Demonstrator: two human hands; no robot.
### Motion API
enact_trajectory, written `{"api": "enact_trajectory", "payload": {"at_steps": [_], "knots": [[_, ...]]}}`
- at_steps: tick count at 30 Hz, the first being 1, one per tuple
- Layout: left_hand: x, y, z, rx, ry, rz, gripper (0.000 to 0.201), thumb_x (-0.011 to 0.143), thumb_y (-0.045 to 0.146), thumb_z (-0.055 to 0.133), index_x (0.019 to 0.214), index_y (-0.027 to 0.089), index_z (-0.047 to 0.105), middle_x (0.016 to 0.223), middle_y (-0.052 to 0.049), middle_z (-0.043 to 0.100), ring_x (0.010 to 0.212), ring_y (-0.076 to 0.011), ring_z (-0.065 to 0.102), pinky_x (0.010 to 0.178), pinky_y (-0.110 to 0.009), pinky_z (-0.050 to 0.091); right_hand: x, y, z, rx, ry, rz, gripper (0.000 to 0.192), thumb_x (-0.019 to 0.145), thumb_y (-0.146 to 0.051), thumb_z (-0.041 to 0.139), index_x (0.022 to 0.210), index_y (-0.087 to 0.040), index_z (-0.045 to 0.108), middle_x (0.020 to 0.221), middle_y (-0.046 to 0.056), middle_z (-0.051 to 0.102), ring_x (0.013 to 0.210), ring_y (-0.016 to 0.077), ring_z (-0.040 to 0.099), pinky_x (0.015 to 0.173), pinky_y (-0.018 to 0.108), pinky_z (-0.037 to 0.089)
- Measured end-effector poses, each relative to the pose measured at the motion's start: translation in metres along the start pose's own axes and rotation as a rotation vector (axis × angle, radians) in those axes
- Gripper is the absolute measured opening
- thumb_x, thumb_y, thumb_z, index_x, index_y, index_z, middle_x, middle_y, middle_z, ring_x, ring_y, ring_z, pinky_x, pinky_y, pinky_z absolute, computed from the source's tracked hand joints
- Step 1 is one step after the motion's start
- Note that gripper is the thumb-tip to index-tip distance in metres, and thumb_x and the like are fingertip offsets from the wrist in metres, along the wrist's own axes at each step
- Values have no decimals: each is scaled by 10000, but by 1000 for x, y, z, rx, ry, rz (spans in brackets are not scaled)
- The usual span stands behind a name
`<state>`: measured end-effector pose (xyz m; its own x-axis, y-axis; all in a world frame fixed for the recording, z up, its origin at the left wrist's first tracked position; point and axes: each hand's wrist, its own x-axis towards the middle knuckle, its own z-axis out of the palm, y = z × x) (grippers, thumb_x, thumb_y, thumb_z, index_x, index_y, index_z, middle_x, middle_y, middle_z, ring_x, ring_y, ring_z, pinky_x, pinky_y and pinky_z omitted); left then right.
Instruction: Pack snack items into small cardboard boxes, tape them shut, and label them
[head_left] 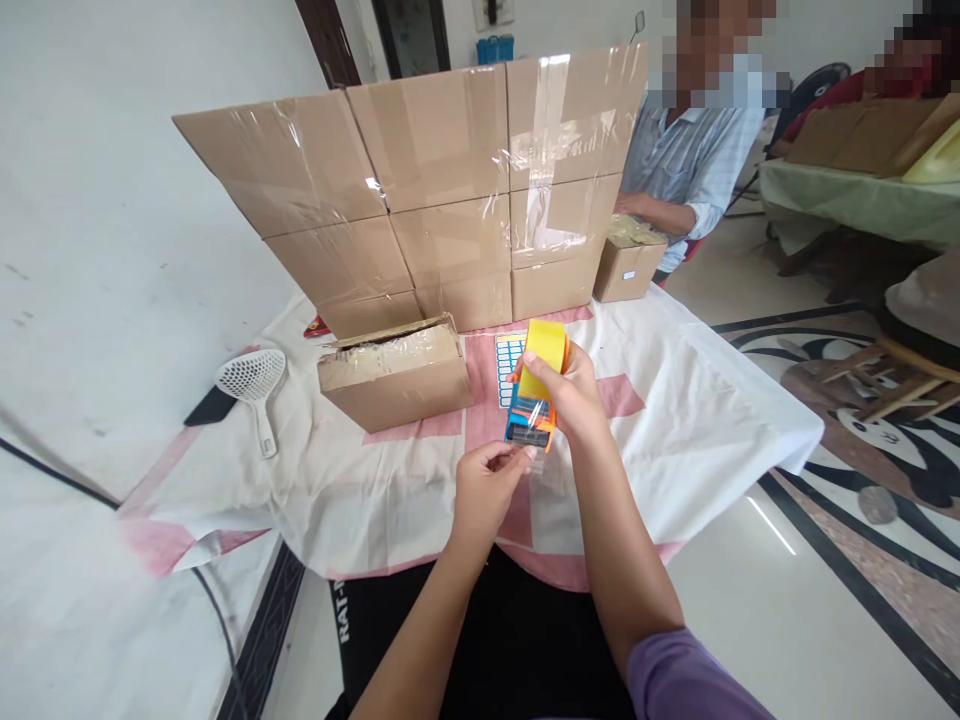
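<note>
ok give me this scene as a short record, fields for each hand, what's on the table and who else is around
right hand: right hand grips a tape dispenser with a yellow roll
left hand: left hand pinches the clear tape end at the dispenser's mouth
table: white and pink cloth; small sealed box; stacked taped cartons; label sheet; white slotted scoop
others: person in a blue shirt seated behind another small box

White plain wall on the left, a dark doorway at the back. The floor is glossy pale tile with black curving inlay — bright daylight glints off it. Further right, a green-draped table and a wooden stool.
</note>
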<state>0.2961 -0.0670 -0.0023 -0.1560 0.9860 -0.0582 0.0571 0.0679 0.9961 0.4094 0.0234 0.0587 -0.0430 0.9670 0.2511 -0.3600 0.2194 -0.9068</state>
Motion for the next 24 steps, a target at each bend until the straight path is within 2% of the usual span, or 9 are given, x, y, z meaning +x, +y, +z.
{"api": "enact_trajectory", "payload": {"at_steps": [5, 11, 15, 21, 24], "knots": [[-2, -1, -5, 24, -18, 26, 260, 801, 394, 729, 657, 182, 688, 655, 4, 686, 669, -144, 614, 665, -249, 456, -2, -1, -1, -26, 37, -69, 347, 766, -421, 811, 912, -207, 580, 736, -4, 684, 664, 183, 688, 598, 298, 567], [-11, -7, -18, 14, -36, -19, 324, 803, 419, 709, 609, 185, 595, 506, 36, 578, 532, -116, 534, 577, -238, 390, -2, 4, 1, 22, -5, 20, 371, 760, -463, 817, 893, -203, 587, 685, 0, 678, 614, 195, 686, 547, 302, 556], [-10, -10, -25, -29, -60, -70, 330, 781, 460, 712, 634, 183, 610, 494, 29, 578, 479, -96, 472, 522, -226, 348, -7, 4, 12, 61, -19, 29, 360, 754, -462, 824, 883, -213, 599, 682, -2, 678, 600, 196, 682, 559, 320, 572], [-14, 2, -38, -92, -180, -164, 430, 745, 543, 742, 596, 179, 569, 464, 18, 566, 409, -66, 351, 435, -212, 246, -10, 4, 21, -8, 19, -10, 336, 763, -464, 806, 846, -209, 602, 687, -5, 664, 615, 189, 684, 581, 312, 578], [-22, 10, -39, -118, -197, -184, 424, 745, 524, 761, 608, 177, 558, 465, 18, 580, 411, -57, 339, 437, -202, 232, -9, 5, 22, -13, 28, -5, 318, 771, -465, 786, 848, -212, 609, 669, -11, 652, 591, 181, 666, 586, 317, 580]]}}
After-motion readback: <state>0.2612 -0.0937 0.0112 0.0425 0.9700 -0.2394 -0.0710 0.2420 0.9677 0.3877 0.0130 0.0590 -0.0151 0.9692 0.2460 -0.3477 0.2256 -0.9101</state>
